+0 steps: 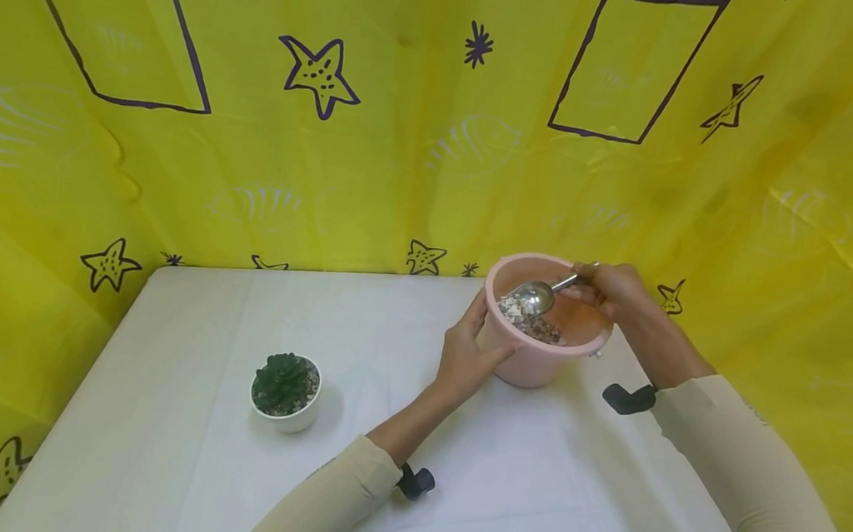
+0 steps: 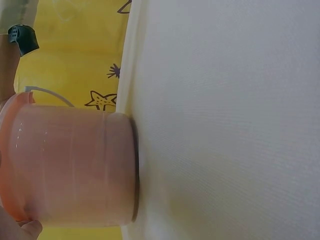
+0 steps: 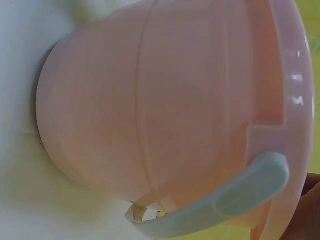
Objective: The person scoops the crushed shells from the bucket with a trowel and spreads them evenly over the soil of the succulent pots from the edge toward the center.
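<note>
At the back right of the table stands a pink bucket [image 1: 527, 364] with pebbly, pale and brown gravel [image 1: 538, 328] at its bottom. My left hand [image 1: 466, 357] grips its left side at the rim, thumb toward the front. In my right hand [image 1: 608, 289] is the handle of a metal scoop [image 1: 534, 297], whose shiny bowl dips into the bucket over the gravel. The left wrist view has the bucket's side [image 2: 75, 165] and part of the left thumb [image 2: 32, 229]. Close up in the right wrist view is the bucket wall [image 3: 190, 100]; the scoop is hidden there.
A small white pot with a green succulent [image 1: 284, 382] stands left of the bucket on the white-covered table [image 1: 174, 413]. The bucket's pale carrying handle [image 3: 250, 192] hangs down its side. Behind the table's back edge hangs a yellow patterned curtain [image 1: 381, 171].
</note>
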Demonstrator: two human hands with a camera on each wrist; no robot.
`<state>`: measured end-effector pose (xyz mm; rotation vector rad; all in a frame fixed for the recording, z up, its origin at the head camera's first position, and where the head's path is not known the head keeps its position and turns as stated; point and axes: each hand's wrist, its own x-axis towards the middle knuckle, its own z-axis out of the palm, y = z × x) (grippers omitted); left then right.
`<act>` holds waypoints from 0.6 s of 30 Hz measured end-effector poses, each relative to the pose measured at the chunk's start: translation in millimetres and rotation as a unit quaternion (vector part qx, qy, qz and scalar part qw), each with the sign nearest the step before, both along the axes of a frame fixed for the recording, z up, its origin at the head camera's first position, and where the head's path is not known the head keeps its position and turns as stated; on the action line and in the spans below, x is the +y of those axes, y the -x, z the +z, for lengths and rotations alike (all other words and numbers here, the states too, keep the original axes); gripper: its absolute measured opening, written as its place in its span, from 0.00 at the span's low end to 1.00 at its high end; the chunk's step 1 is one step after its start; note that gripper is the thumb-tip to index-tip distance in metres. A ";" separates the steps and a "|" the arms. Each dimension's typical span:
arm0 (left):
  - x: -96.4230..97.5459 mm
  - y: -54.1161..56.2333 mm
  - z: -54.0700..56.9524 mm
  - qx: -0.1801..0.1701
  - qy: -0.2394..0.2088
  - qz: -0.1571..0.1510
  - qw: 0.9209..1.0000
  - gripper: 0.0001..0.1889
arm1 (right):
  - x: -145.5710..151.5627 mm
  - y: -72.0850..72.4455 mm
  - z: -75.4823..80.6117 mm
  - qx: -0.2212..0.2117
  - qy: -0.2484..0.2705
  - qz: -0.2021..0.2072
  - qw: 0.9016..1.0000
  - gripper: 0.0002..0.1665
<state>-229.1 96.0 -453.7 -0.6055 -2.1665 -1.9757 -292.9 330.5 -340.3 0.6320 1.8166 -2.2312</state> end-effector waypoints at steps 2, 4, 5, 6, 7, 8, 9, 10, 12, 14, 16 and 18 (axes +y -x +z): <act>0.1 -0.1 0.4 0.000 0.001 0.001 1.000 0.51 | 0.3 -0.1 0.4 0.001 0.003 0.001 1.000 0.16; -0.1 -0.5 1.1 -0.002 0.003 0.003 1.000 0.51 | 1.1 0.3 0.2 0.002 0.007 0.001 1.000 0.17; -0.1 -0.7 1.3 -0.001 0.003 0.004 1.000 0.51 | 1.6 0.6 0.1 0.001 0.008 0.001 1.000 0.18; -0.1 -0.7 1.4 -0.001 0.003 0.004 1.000 0.51 | 1.9 0.9 0.0 0.000 0.010 0.001 1.000 0.18; -0.1 -0.7 1.5 0.000 0.004 0.004 1.000 0.51 | 2.1 0.9 0.2 -0.001 0.011 0.001 1.000 0.18; 0.0 -0.6 1.5 -0.001 0.004 0.003 1.000 0.51 | 2.2 1.0 0.4 -0.003 0.012 0.001 1.000 0.17; 0.1 -0.6 1.4 -0.002 0.005 0.004 1.000 0.51 | 2.6 1.1 0.5 -0.004 0.013 0.001 1.000 0.17; 0.2 -0.5 1.4 -0.003 0.005 0.003 1.000 0.52 | 2.6 1.3 0.6 -0.006 0.014 -0.001 1.000 0.17; 0.5 -0.3 1.3 -0.005 0.005 0.003 1.000 0.52 | 2.8 1.3 1.1 -0.010 0.016 -0.003 1.000 0.17; 0.8 -0.2 1.2 -0.008 0.004 0.003 1.000 0.52 | 3.3 1.3 1.5 -0.013 0.019 -0.006 1.000 0.17; 0.9 -0.2 1.2 -0.006 0.003 0.002 1.000 0.52 | 3.8 1.5 1.6 -0.013 0.021 -0.008 1.000 0.17; 1.0 0.0 0.9 -0.005 0.003 0.002 1.000 0.52 | 4.3 1.3 1.8 -0.013 0.025 -0.008 1.000 0.17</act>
